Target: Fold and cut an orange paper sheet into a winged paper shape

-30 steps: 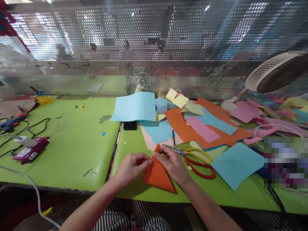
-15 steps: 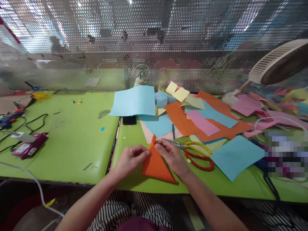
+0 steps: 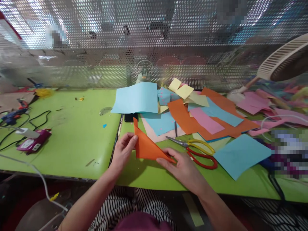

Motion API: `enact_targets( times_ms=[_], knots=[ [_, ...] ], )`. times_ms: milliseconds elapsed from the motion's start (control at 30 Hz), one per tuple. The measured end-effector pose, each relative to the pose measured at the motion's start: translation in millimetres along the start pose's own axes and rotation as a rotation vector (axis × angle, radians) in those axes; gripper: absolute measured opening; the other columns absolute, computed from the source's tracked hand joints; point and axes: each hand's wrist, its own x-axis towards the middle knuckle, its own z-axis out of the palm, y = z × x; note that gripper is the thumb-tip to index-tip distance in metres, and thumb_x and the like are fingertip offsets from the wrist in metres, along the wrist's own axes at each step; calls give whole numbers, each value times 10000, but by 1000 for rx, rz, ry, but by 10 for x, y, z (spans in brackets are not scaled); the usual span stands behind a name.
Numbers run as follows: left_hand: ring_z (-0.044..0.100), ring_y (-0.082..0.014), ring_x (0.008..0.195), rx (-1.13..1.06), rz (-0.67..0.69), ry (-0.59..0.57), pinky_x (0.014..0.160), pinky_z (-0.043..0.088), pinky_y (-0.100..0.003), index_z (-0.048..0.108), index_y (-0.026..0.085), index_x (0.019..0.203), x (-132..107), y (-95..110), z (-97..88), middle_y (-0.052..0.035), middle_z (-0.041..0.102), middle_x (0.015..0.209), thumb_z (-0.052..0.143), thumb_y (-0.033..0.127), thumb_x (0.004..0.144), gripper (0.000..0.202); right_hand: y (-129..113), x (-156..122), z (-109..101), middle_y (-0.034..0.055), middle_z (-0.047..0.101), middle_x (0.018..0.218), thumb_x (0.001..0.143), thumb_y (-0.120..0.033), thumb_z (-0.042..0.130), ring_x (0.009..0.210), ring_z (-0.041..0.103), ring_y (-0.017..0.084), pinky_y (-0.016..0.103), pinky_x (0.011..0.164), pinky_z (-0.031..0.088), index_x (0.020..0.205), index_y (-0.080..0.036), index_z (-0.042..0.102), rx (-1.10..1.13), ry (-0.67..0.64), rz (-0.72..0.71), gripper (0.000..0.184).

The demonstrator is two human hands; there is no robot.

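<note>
A folded piece of orange paper (image 3: 146,147), roughly a triangle with a narrow tip pointing up, is held between both hands just over the green table (image 3: 72,134). My left hand (image 3: 125,147) pinches its left edge between thumb and fingers. My right hand (image 3: 176,162) grips the lower right corner, thumb below and fingers above. Right of the paper lie scissors (image 3: 185,144) with one yellow and one red handle, blades partly apart. A light blue sheet (image 3: 243,157) lies beyond the handles. Behind the orange paper, a dark phone (image 3: 130,117) is partly covered by another blue sheet (image 3: 137,98).
Orange, pink, yellow and blue paper pieces (image 3: 207,120) overlap at the back right. A white fan (image 3: 281,61) stands at far right. On the left are a purple power strip (image 3: 35,141) and black cables. A perforated metal screen (image 3: 96,61) spans the back, with a bottle (image 3: 143,75) by it.
The orange paper has turned, its tip swinging left and up. My right hand has moved from near the tip to the lower right corner; my left has shifted slightly left.
</note>
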Motion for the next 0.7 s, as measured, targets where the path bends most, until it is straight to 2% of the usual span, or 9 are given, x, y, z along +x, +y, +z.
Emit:
enact_targets(
  times_ms=[133, 267, 400, 533, 633, 700],
  knots=[
    [481, -104, 664, 88, 115, 81, 611, 423, -210, 536, 203, 861, -16, -26, -10, 18, 519, 759, 498, 451, 928, 260, -19, -79, 135, 19, 693, 777, 833, -464, 615, 686, 611, 183, 289, 580, 461, 868, -248, 653, -71, 86, -17, 222],
    [458, -110, 642, 227, 283, 221, 596, 393, -223, 515, 218, 888, -29, -61, -18, 24, 499, 729, 462, 383, 956, 186, -21, -101, 223, 9, 679, 781, 868, -457, 574, 683, 600, 165, 279, 589, 447, 875, -235, 628, -10, 38, -13, 229],
    [437, -100, 570, 299, 375, 296, 546, 369, -219, 514, 222, 903, -30, -103, -31, 41, 500, 685, 477, 355, 947, 145, -37, -95, 254, 16, 694, 834, 846, -489, 601, 736, 628, 180, 295, 635, 475, 928, -238, 623, 43, 13, 1, 264],
    [460, -98, 592, 288, 402, 339, 564, 388, -213, 521, 217, 887, -8, -109, -39, 34, 523, 708, 485, 338, 942, 138, -59, -113, 277, 30, 702, 943, 774, -489, 689, 853, 653, 211, 339, 737, 514, 1056, -275, 580, 67, 150, -36, 370],
    [479, -100, 622, 234, 414, 353, 578, 402, -209, 527, 218, 889, 8, -104, -37, 27, 535, 731, 482, 324, 943, 127, -43, -141, 297, 22, 690, 874, 820, -448, 649, 844, 650, 203, 343, 773, 507, 898, -281, 586, 33, 220, -129, 195],
    [482, -98, 624, 208, 423, 361, 580, 407, -207, 531, 218, 897, 13, -108, -31, 26, 538, 739, 484, 314, 942, 116, -18, -155, 316, 20, 689, 853, 852, -415, 619, 847, 655, 197, 336, 775, 499, 793, -271, 568, 21, 233, -154, 164]
  ],
)
